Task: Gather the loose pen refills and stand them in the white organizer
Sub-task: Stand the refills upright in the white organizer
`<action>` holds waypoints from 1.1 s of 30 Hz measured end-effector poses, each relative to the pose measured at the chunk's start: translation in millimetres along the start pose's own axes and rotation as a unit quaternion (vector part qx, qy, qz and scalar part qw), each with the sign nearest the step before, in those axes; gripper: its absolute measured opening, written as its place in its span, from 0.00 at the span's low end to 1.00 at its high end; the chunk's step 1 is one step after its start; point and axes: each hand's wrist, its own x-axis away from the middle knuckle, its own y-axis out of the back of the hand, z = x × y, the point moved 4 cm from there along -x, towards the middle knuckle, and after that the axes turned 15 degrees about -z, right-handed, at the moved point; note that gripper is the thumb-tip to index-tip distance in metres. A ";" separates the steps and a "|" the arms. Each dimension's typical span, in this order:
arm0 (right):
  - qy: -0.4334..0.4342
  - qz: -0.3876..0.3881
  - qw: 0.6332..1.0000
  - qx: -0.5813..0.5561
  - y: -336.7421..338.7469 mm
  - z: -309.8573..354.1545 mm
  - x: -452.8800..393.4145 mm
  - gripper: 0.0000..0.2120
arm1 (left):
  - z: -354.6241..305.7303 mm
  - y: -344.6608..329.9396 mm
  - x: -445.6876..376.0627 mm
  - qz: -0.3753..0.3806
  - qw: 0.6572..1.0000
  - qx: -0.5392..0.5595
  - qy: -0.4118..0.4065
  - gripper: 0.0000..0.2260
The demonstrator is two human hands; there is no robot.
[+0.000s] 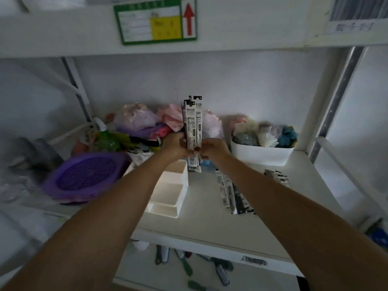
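Note:
Both hands hold an upright bundle of packaged pen refills [192, 120], black-and-white sleeves, above the shelf. My left hand [174, 147] grips the bundle from the left and my right hand [214, 149] from the right, fingers closed around its lower part. Just below and left of the bundle stands the white stepped organizer [172, 192], partly covered by my left forearm. More loose refill packs [233, 193] lie flat on the shelf to the right, with a smaller group [277, 176] farther right.
A white bin of soft items [262, 154] stands at the back right. A purple round tray [84, 175] lies at left, bagged items [142, 122] behind it. One refill pack [254, 260] rests on the shelf's front lip, tools below.

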 end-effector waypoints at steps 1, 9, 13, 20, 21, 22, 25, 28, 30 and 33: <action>0.007 0.005 1.000 -0.001 -21.8 3.5 3.2 0.07 | 10.4 19.2 -6.2 -0.005 1.000 -0.021 -0.013 0.25; 0.087 -0.037 0.991 0.093 -149.2 14.7 35.6 0.10 | 98.4 112.0 -38.1 0.014 0.998 -0.063 -0.028 0.22; 0.090 -0.068 0.985 0.132 -159.0 15.2 41.0 0.10 | 109.8 114.8 -42.9 0.014 0.992 -0.095 -0.078 0.21; 0.101 -0.061 0.945 0.304 -174.4 -13.7 44.6 0.08 | 151.0 93.4 -32.2 0.044 0.988 -0.127 -0.074 0.19; 0.107 -0.040 0.934 0.337 -176.3 -16.6 46.2 0.09 | 155.6 90.1 -29.8 0.057 0.987 -0.132 -0.076 0.19; 0.114 -0.018 0.923 0.366 -177.8 -18.0 47.4 0.10 | 157.4 89.0 -27.9 0.070 0.985 -0.136 -0.076 0.19; 0.130 -0.003 0.910 0.394 -178.1 -18.8 46.4 0.14 | 158.8 90.7 -31.6 0.098 0.987 -0.110 -0.072 0.28; 0.121 -0.021 0.929 0.349 -172.6 -15.0 41.7 0.11 | 157.1 97.8 -38.3 0.085 0.986 -0.105 -0.102 0.39; 0.123 -0.026 0.933 0.338 -166.0 -11.2 40.7 0.11 | 148.4 106.2 -37.7 0.067 0.980 -0.146 -0.118 0.39; 0.139 -0.064 0.933 0.325 -152.6 -5.7 42.0 0.17 | 130.9 115.5 -39.0 0.004 0.975 -0.157 -0.155 0.40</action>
